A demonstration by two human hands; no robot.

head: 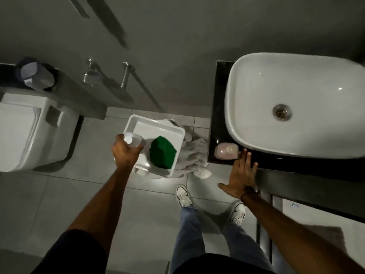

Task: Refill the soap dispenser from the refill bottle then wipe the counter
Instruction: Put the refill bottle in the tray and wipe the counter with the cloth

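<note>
My left hand (125,151) grips a clear refill bottle with a white cap (132,139) at the near left corner of a white plastic tub (158,123) on the floor. A green cloth (163,152) lies inside the tub. On the black counter (214,123), at its front left corner, stands a pinkish soap dispenser (226,151) seen from above. My right hand (242,175) is spread flat, fingers apart, at the counter's front edge just right of the dispenser, holding nothing.
A white basin (296,80) with a metal drain (282,112) fills most of the counter. A crumpled white towel (194,155) lies on the floor between tub and cabinet. A toilet (29,131) stands at the left. My feet in white shoes are on the grey tiles.
</note>
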